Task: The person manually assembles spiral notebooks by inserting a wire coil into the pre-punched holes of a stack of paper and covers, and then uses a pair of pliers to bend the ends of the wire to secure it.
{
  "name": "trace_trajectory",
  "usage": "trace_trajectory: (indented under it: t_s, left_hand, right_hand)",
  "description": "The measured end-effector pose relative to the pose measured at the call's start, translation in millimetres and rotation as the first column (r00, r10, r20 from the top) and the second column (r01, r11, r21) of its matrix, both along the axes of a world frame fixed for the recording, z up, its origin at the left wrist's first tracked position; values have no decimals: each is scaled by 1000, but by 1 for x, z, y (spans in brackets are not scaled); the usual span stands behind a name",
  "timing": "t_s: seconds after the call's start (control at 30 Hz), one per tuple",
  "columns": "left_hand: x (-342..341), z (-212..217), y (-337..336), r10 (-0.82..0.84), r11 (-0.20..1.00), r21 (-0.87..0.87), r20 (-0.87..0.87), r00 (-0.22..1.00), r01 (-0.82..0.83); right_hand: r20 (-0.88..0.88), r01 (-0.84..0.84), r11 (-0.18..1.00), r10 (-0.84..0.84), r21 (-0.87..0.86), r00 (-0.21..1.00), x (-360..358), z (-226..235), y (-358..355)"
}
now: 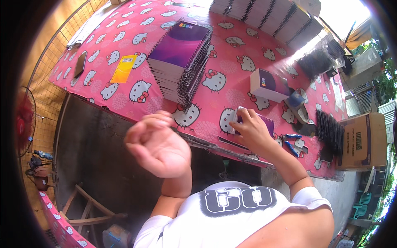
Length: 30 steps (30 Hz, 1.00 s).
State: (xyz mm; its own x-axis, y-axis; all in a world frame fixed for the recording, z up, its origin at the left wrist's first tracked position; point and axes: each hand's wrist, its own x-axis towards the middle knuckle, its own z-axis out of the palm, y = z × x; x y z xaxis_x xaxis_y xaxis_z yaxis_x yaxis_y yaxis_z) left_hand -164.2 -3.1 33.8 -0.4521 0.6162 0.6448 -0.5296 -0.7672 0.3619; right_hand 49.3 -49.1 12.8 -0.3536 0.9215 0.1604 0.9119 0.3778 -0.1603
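My left hand (159, 144) is raised in front of the table's near edge, palm turned up. Its fingers are loosely curled and apart from the thumb, with nothing visible in them. My right hand (253, 129) reaches over the table and grips a small purple-covered notebook (268, 123) by its left side; part of the cover is hidden beneath the hand. Just beyond it stands a thick block of unbound purple-covered notebooks (269, 85). Left of that, a tall stack of spiral-bound purple notebooks (175, 47) rises from the pink patterned tablecloth (231, 97).
Blue-handled pliers (291, 149), black spiral coils (328, 132) and a cardboard box (364, 140) lie at the right. A tape dispenser (298, 106) sits beyond the pliers. A yellow notebook (124, 69) and phone (80, 65) lie left. More bound stacks (264, 18) line the back.
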Motion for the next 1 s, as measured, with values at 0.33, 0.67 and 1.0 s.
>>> trace_trajectory:
  t_s: [0.33, 0.67, 1.0]
  left_hand:
    - [32, -20, -21, -526, 771, -458, -65, 848, 443]
    - [40, -30, -20, -585, 638, -619, -4, 811, 458]
    - [43, -39, -27, -591, 603, -667, -3, 807, 439]
  right_hand:
    - [-94, -73, 980, 57, -184, 994, 19, 0, 5]
    - [-236, -144, 970, 97, -194, 967, 27, 7, 4]
    - [-371, -110, 984, 51, -138, 927, 33, -3, 2]
